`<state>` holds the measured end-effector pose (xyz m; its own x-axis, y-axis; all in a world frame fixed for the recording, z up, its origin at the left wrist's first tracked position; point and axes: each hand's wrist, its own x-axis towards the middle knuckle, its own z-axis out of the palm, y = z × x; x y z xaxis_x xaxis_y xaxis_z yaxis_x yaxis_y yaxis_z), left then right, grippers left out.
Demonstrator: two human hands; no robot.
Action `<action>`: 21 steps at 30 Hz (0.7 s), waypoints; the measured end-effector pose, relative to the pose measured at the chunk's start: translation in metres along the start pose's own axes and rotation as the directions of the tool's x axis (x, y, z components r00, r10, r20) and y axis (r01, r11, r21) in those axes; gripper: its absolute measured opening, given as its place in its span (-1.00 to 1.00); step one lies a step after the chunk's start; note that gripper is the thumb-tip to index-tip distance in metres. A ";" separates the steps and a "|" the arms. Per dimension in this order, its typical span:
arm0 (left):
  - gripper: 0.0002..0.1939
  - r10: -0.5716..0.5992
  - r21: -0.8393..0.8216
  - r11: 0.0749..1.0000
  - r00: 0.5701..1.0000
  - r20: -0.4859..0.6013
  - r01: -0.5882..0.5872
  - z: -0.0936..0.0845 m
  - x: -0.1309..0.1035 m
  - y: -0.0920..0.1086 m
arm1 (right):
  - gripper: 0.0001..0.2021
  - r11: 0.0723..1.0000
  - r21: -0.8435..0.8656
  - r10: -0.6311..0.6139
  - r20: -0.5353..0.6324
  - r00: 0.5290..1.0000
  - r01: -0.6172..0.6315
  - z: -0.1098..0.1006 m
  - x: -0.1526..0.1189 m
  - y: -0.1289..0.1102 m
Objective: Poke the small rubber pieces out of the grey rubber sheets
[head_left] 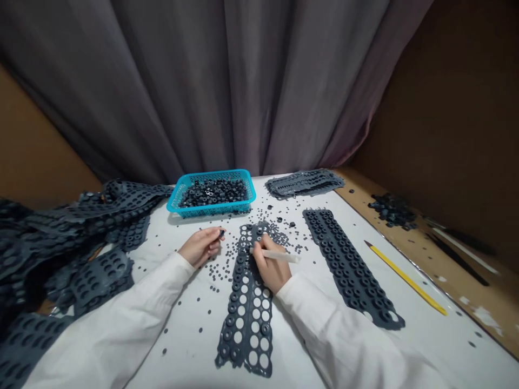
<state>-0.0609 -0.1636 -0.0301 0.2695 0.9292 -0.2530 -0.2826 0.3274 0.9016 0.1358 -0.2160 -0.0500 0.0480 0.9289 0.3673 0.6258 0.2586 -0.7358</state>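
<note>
A dark grey rubber sheet (248,319) with rows of round holes lies before me, some holes still filled with ring-shaped rubber pieces. My right hand (272,265) is closed round a white pen-like tool (281,255), resting over the upper part of this sheet; the tool's tip is hard to make out behind the fingers. To the left of the sheet, my left hand (201,246) pinches a small dark rubber piece (221,233) between thumb and fingertips. Tiny dark discs (219,270) are scattered around both hands.
A blue basket (211,208) full of rubber pieces stands behind. Another filled sheet (348,262) and a yellow craft knife or pencil-like tool (407,278) lie right. Stacked sheets (304,182) sit behind, a heap of sheets (101,273) left, a dark pile (391,209) far right.
</note>
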 end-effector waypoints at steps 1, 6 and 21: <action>-0.59 -0.035 -0.084 0.996 0.999 0.026 0.037 0.003 -0.005 0.000 | -0.74 1.000 0.009 0.006 -0.015 1.000 -0.006 -0.001 0.000 0.000; -0.65 -0.105 -0.295 0.946 0.987 0.121 0.137 0.017 -0.022 0.000 | -0.71 0.998 0.062 0.023 -0.058 0.998 -0.020 -0.002 0.000 0.003; -0.76 -0.145 -0.298 0.932 0.967 0.212 0.205 0.022 -0.024 -0.016 | -0.70 0.993 0.110 0.040 -0.057 0.998 -0.033 -0.007 0.000 0.004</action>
<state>-0.0430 -0.1949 -0.0307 0.4963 0.8143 -0.3010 -0.4822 0.5469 0.6844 0.1438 -0.2167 -0.0493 0.1170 0.9218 0.3697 0.5343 0.2553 -0.8058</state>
